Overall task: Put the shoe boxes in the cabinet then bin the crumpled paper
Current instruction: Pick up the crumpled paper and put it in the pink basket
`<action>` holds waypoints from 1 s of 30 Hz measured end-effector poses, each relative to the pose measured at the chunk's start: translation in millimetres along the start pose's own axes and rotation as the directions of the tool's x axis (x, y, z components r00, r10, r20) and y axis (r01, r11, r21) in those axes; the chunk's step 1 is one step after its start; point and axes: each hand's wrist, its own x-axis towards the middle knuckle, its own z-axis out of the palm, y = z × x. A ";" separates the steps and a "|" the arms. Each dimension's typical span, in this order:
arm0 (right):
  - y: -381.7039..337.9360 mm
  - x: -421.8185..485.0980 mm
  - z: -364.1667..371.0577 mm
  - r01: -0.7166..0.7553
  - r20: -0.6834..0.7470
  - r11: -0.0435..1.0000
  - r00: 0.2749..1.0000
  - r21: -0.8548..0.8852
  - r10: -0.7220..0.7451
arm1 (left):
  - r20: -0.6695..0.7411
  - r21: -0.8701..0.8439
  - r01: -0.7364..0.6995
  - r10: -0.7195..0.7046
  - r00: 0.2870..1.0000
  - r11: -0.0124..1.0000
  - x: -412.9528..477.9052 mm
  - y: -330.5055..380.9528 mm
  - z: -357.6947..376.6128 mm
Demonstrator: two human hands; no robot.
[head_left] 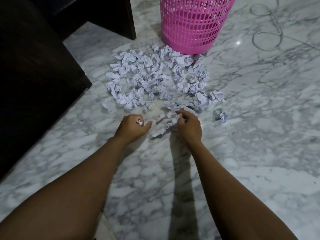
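Crumpled paper (155, 78) lies heaped on the marble floor (259, 135), its far edge touching the foot of the pink bin (190, 23), so each handful has only a short trip. Left hand (134, 127) is curled round one small wad (139, 122). Right hand (188, 126) pinches loose pieces at the heap's near edge, evidently gathering a fuller load. Dark cabinet (34, 75) stands to the left; no shoe boxes in view.

This looks like a room in a home: a polished grey-veined marble floor (242, 135), dark wooden furniture (34, 75) at the left, a pink plastic lattice waste basket (192, 23), crumpled paper (155, 78) strewn before it, and a thin cable (266, 37) looping nearby.
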 end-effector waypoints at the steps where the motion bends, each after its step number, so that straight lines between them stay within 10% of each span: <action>1: -1.4 1.7 0.1 -0.031 -0.031 0.999 0.999 -0.014 0.030 | 0.096 0.049 0.009 -0.014 0.995 0.999 -2.0 -1.4 -1.0; 11: -10.6 3.4 -7.9 -0.099 -0.167 0.995 0.982 -0.032 0.092 | 0.432 0.396 -0.133 -0.057 0.900 0.908 -27.6 4.0 -17.5; 30: 32.4 -53.4 8.3 0.162 0.039 0.916 0.986 -0.367 -0.159 | 0.234 0.452 -0.341 0.259 0.937 0.824 -79.8 -15.9 -1.7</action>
